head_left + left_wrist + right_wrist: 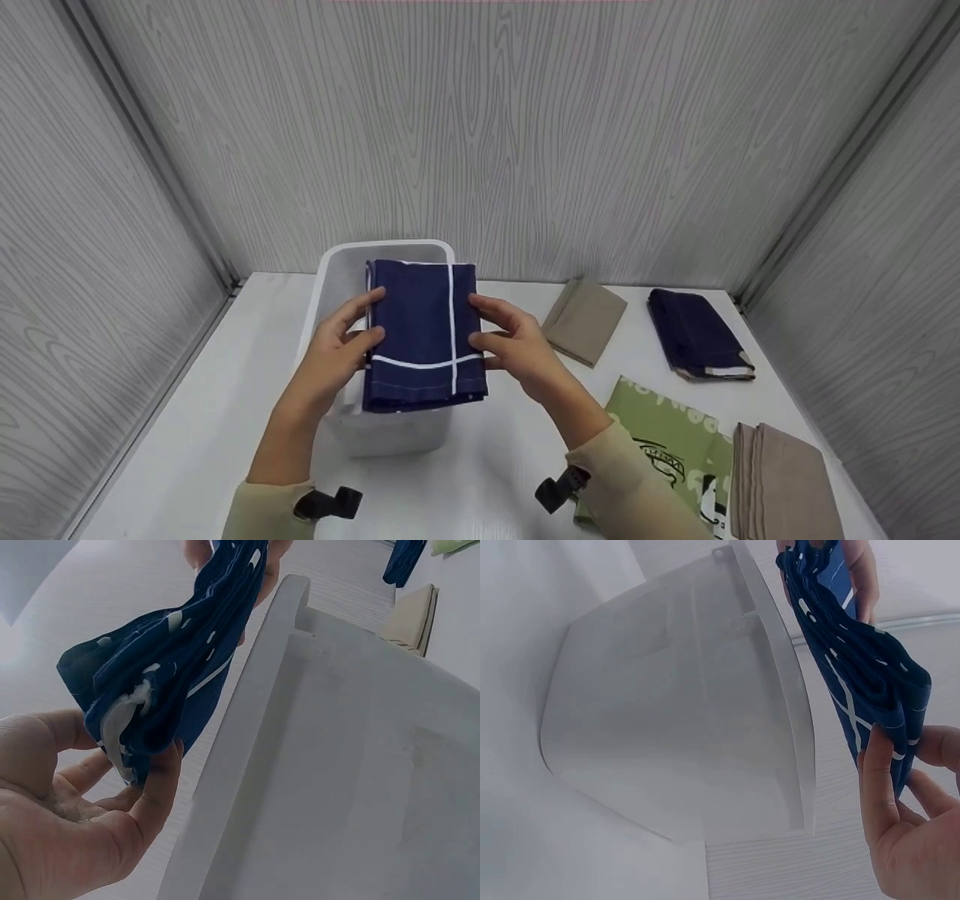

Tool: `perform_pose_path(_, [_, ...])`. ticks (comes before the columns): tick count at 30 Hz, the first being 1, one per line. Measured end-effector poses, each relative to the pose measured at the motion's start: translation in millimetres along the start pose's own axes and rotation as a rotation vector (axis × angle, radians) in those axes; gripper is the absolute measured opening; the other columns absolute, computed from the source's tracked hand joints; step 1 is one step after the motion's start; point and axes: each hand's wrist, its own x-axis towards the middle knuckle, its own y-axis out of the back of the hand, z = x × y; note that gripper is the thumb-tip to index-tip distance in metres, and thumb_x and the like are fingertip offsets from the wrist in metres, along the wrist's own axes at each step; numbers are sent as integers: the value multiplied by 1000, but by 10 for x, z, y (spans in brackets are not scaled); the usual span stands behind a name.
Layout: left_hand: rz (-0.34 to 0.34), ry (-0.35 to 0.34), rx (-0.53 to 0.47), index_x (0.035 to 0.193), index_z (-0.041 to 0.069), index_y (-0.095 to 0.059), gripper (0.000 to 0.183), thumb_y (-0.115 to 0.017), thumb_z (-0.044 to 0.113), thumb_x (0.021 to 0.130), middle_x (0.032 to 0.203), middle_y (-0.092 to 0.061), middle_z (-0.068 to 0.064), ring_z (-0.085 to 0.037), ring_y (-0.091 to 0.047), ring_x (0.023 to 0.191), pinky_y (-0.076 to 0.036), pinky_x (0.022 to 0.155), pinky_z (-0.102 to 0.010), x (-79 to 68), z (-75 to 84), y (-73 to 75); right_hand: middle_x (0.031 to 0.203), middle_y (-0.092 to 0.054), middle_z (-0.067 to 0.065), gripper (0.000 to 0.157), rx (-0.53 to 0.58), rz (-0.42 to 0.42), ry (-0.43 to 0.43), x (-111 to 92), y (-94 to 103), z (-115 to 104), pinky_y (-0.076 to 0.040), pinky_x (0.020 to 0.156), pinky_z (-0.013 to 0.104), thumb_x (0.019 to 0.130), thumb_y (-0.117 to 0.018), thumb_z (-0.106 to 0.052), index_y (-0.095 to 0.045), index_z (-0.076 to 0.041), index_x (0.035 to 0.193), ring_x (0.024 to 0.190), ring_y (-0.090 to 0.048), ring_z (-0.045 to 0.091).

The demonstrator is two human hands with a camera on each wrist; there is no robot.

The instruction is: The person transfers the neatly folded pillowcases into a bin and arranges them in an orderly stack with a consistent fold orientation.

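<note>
The folded navy cloth with white check lines (416,322) is in the air above the white plastic bin (390,436), apart from its rim, and in the head view it overlaps the opening of this bin. Both hands hold it: the left hand (339,343) pinches one long edge and the right hand (525,351) pinches the opposite one, each with thumb and fingers around the layers. I judge this cloth to be light, soft and not fragile, with little slipperiness; its layers look loose at the open folds, so the best hold is probably at both sides, with all layers taken together, since a grip on a single layer could let the packet unfold. Just to the right of the bin, on the white tabletop (202,420), lies a folded khaki cloth (589,319), and farther right from the bin a folded dark blue cloth (694,330), which shows a white strip at its near edge without letters that I can read. To the right of the bin and nearer to the person lies a green printed cloth (664,420), with a folded taupe cloth (784,480) at its right side. The green one carries pale lettering and a dark drawing with small letters, but folds and the angle do not permit me to read any word surely. On the visible bin wall I find no readable brand.
</note>
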Motion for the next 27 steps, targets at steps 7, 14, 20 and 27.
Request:
perform_pose_path(7, [6, -10, 75, 154, 10, -36, 55, -49, 2, 101, 156, -34, -14, -20, -65, 104, -59, 78, -30, 32, -5, 37, 152, -45, 11, 58, -16, 3, -18, 78, -53, 5, -59, 85, 46, 92, -62, 0, -48, -14, 147, 120, -61, 32])
perform_pose_path(14, [-59, 8, 143, 157, 12, -30, 60, -52, 6, 101, 162, -24, -14, -24, -67, 106, -58, 80, -29, 27, 4, 103, 151, -45, 12, 58, -21, 4, -17, 137, -61, 43, -58, 85, 45, 92, -63, 0, -48, -12, 147, 120, -61, 32])
perform_pose_path(20, [-57, 42, 234, 158, 17, -30, 63, -55, 8, 100, 163, -23, -14, -28, -65, 111, -59, 79, -32, 27, 4, 132, 151, -46, 10, 63, -18, 8, -25, 168, -56, 52, -58, 86, 45, 87, -64, 3, -49, -12, 147, 120, -60, 32])
perform_pose_path(27, [-14, 18, 293, 157, 11, -32, 62, -53, 4, 99, 161, -26, -18, -31, -65, 108, -58, 78, -29, 77, -28, 145, 151, -45, 10, 67, -20, -7, -7, 196, -91, 34, -59, 86, 44, 83, -63, 5, -49, -10, 146, 119, -61, 31])
